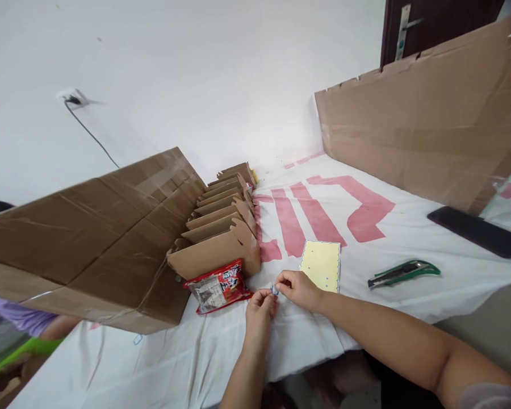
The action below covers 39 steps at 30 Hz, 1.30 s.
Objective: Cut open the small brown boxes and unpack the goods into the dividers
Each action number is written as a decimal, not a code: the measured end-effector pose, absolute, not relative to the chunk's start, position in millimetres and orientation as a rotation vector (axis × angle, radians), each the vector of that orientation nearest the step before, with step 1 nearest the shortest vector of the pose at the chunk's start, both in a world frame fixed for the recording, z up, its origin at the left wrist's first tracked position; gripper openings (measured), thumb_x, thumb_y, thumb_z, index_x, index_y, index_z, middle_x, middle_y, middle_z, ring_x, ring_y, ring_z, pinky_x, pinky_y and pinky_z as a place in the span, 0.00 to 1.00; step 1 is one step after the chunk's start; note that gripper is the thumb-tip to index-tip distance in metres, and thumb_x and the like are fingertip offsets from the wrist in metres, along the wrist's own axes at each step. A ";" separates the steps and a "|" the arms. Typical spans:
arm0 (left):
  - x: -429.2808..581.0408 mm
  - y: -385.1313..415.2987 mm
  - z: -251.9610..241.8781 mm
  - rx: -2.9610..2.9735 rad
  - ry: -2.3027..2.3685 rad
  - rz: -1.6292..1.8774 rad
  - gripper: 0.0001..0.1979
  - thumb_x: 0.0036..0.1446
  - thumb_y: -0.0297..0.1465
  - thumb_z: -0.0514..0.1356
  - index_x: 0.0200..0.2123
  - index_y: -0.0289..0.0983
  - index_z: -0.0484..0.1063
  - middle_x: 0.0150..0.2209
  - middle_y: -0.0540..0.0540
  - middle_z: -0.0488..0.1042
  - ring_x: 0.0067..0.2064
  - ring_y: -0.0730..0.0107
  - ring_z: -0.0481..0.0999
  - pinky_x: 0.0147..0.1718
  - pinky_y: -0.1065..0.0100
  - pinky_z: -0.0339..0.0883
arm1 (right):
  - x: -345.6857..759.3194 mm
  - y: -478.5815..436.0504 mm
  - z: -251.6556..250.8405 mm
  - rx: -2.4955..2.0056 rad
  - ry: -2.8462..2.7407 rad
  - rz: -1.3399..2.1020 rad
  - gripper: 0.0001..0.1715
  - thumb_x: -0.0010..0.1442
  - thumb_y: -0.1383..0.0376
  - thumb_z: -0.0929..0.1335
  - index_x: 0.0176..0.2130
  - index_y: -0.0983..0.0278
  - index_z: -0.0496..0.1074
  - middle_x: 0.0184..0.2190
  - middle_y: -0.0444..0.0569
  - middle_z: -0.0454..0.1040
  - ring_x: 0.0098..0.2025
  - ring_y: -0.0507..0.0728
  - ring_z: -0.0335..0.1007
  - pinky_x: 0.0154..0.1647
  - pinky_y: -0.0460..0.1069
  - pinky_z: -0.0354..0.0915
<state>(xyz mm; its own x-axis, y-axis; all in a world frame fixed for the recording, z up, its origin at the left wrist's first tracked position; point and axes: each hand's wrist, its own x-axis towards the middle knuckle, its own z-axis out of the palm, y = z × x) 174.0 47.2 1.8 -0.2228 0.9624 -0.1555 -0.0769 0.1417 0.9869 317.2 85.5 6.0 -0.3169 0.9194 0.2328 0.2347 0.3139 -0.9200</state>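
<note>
Between my fingertips is a small blue-and-white piece [274, 289], too small to make out exactly. My left hand [259, 307] pinches it from the left, and the fingers of my right hand [297, 288] are closed on its other side. Just beyond my right hand lies a pale yellow card [327, 262] with a scalloped edge and small blue marks. To the left of my left hand, a red plastic food packet [219, 287] with a clear window leans against the nearest of several open cardboard boxes [215, 253].
A green utility knife [404, 272] and a dark phone-like slab [477, 230] lie on the white cloth [409, 227] at right. Large cardboard panels stand left [111, 227] and right [417, 119]. A small blue-outlined piece [137, 339] lies front left. Another person's purple sleeve [21, 315] shows at left.
</note>
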 end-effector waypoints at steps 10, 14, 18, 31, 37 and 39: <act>171.8 47.1 2.6 0.913 1.406 1.292 0.16 0.37 0.40 0.67 0.24 0.38 0.65 0.18 0.54 0.69 0.20 0.77 0.65 0.21 0.74 0.55 | 316.9 88.6 -0.3 -1.057 -1.682 1.016 0.04 0.57 0.70 0.65 0.31 0.63 0.71 0.25 0.42 0.73 0.27 0.50 0.68 0.30 0.45 0.62; 165.9 46.9 0.8 0.913 1.436 1.314 0.18 0.35 0.41 0.68 0.22 0.38 0.64 0.18 0.54 0.68 0.20 0.76 0.65 0.20 0.73 0.55 | 314.9 87.7 -3.3 -1.084 -1.636 1.057 0.05 0.59 0.69 0.64 0.33 0.63 0.70 0.25 0.41 0.73 0.25 0.50 0.73 0.27 0.44 0.64; 160.6 45.0 -3.1 0.909 1.459 1.348 0.18 0.36 0.40 0.67 0.23 0.39 0.62 0.17 0.54 0.69 0.19 0.76 0.65 0.20 0.74 0.54 | 313.3 99.5 0.7 -1.233 -1.589 1.011 0.06 0.61 0.68 0.63 0.33 0.63 0.70 0.25 0.42 0.73 0.25 0.51 0.74 0.27 0.44 0.64; 159.2 48.8 -5.6 1.018 1.582 1.416 0.16 0.38 0.42 0.65 0.24 0.39 0.65 0.17 0.54 0.68 0.18 0.76 0.63 0.19 0.73 0.56 | 255.9 197.2 54.2 -1.643 -1.672 0.755 0.06 0.57 0.67 0.67 0.34 0.61 0.76 0.36 0.52 0.79 0.39 0.59 0.74 0.37 0.49 0.64; 152.1 41.3 -4.8 1.090 1.615 1.432 0.15 0.38 0.42 0.66 0.23 0.39 0.67 0.21 0.52 0.69 0.21 0.73 0.66 0.21 0.71 0.59 | 229.4 182.2 44.9 -1.402 -1.872 0.833 0.07 0.58 0.66 0.68 0.35 0.58 0.78 0.36 0.46 0.81 0.43 0.58 0.75 0.45 0.49 0.64; 146.8 40.1 -5.2 1.100 1.631 1.453 0.15 0.37 0.42 0.67 0.23 0.38 0.68 0.25 0.50 0.71 0.25 0.72 0.69 0.23 0.71 0.61 | 231.2 181.2 38.6 -1.368 -1.869 0.857 0.09 0.58 0.67 0.67 0.37 0.58 0.78 0.39 0.46 0.81 0.45 0.58 0.74 0.46 0.49 0.65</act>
<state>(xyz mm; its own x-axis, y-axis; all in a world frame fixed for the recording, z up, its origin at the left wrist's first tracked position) 146.8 40.1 -5.2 -0.4101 0.9109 0.0451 0.1494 0.0183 0.9886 231.2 181.2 38.6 -0.2356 0.9634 0.1282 0.5317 0.2382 -0.8128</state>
